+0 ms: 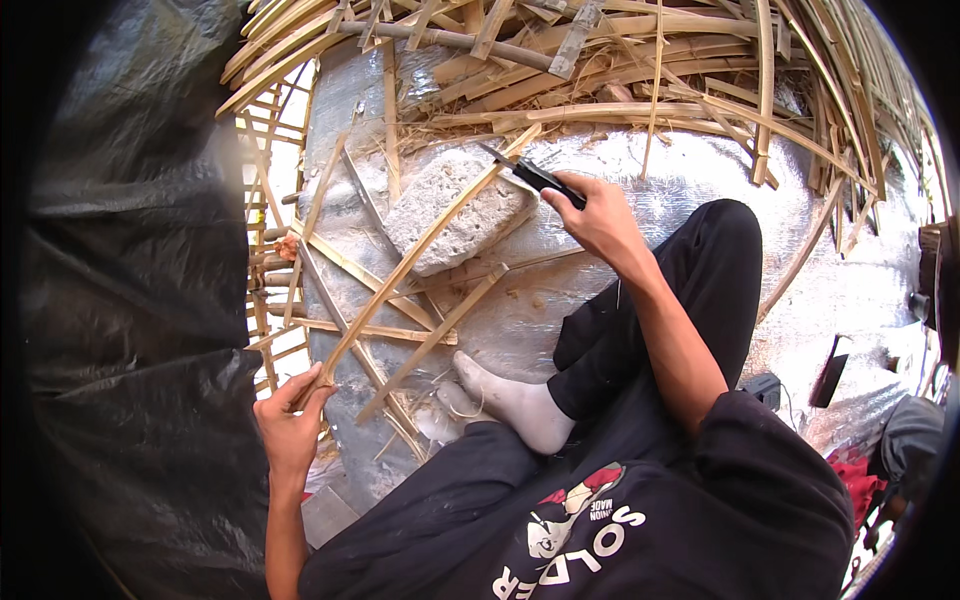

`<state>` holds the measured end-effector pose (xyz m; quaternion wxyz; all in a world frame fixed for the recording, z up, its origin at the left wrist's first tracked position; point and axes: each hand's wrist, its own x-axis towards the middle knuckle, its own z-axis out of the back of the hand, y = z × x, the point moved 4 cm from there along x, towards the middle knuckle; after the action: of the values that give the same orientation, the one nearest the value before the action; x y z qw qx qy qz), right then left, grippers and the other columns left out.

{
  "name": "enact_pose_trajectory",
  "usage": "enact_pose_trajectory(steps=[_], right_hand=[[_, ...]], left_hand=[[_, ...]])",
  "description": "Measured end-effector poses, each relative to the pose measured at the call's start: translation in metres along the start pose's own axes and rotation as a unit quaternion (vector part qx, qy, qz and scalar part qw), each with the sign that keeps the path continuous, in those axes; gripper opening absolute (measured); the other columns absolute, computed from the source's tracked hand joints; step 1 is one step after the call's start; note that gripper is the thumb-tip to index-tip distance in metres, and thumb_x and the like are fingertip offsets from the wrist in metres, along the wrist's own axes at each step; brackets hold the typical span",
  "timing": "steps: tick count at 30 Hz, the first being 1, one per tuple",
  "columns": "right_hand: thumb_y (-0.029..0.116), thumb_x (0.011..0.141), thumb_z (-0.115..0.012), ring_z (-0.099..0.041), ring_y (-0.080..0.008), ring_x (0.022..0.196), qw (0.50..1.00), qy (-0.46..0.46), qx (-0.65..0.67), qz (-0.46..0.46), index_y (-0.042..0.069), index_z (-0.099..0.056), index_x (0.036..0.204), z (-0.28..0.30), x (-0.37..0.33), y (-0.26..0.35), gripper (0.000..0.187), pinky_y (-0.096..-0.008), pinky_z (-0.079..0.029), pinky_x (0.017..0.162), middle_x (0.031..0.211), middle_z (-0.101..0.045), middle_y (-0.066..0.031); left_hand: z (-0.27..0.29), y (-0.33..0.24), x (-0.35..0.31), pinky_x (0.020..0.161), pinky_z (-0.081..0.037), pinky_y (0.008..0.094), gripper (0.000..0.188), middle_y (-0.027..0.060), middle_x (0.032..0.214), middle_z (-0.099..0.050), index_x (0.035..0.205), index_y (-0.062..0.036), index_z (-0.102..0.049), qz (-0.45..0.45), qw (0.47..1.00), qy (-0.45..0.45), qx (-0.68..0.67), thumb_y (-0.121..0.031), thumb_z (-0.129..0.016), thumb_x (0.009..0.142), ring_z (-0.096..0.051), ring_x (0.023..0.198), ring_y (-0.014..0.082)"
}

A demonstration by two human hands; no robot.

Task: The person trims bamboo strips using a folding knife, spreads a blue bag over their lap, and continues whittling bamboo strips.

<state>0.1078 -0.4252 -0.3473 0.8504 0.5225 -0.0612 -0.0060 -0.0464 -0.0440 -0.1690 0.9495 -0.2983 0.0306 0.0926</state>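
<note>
My left hand (292, 415) pinches the near end of a long split bamboo strip (405, 262). The strip slants up and right across a rough grey block (490, 220), its far end beyond the block's top edge. In my right hand (600, 222) is a knife (545, 184), gripped by its black handle. Its blade points left and meets or overlaps the strip near the far end; whether it cuts in cannot be seen. Several other bamboo strips (440, 350) lie crossed on the floor around the block.
A large heap of split bamboo (600, 60) lies along the far side and curves down the right. Silvery sheeting (700, 165) covers the floor. Black plastic sheet (130, 300) hangs at the left beside a bamboo lattice (275, 310). My bent legs and foot (520, 405) are close by.
</note>
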Motion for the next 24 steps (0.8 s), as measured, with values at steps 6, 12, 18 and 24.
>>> enact_pose_trajectory(steps=[6,12,18,24], right_hand=[[0.034,0.088,-0.069,-0.071,-0.0363,0.080,0.991,0.056,-0.051,-0.109,0.006,-0.073,0.113,0.019,0.009,-0.001,0.038,-0.0404,-0.054,0.076,0.085,-0.071,-0.0231],[0.037,0.086,-0.072,-0.071,-0.0377,0.083,0.993,0.032,-0.082,-0.072,0.008,-0.075,0.111,0.022,0.010,-0.011,0.038,-0.0412,-0.055,0.079,0.088,-0.072,-0.0226],[0.042,0.088,-0.072,-0.064,-0.0381,0.108,0.988,0.044,-0.145,-0.002,0.008,-0.076,0.111,0.075,0.022,-0.022,0.041,-0.0425,-0.049,0.096,0.117,-0.068,-0.0208],[0.035,0.090,-0.070,-0.067,-0.0318,0.104,0.960,-0.169,-0.211,-0.078,0.000,-0.071,0.114,0.261,0.054,-0.099,0.043,-0.0393,-0.053,0.089,0.113,-0.069,-0.0219]], left_hand=[[-0.002,-0.003,0.002,0.077,-0.057,0.0277,0.029,0.0168,0.094,-0.076,0.110,0.0049,-0.072,-0.015,0.999,-0.001,0.043,0.007,-0.072,0.082,-0.075,0.085,0.0199],[0.016,-0.016,0.007,0.077,-0.057,0.0331,0.026,0.0191,0.099,-0.074,0.106,0.0030,-0.073,-0.157,0.971,-0.046,0.172,0.009,-0.072,0.081,-0.075,0.090,0.0295],[0.020,-0.015,0.013,0.076,-0.057,0.0340,0.030,0.0195,0.096,-0.074,0.107,0.0034,-0.072,-0.203,0.961,-0.052,0.181,0.011,-0.073,0.078,-0.074,0.088,0.0302],[0.027,0.000,0.020,0.077,-0.056,0.0341,0.029,0.0181,0.096,-0.075,0.105,0.0031,-0.073,-0.161,0.972,-0.065,0.158,0.010,-0.074,0.076,-0.074,0.089,0.0303]])
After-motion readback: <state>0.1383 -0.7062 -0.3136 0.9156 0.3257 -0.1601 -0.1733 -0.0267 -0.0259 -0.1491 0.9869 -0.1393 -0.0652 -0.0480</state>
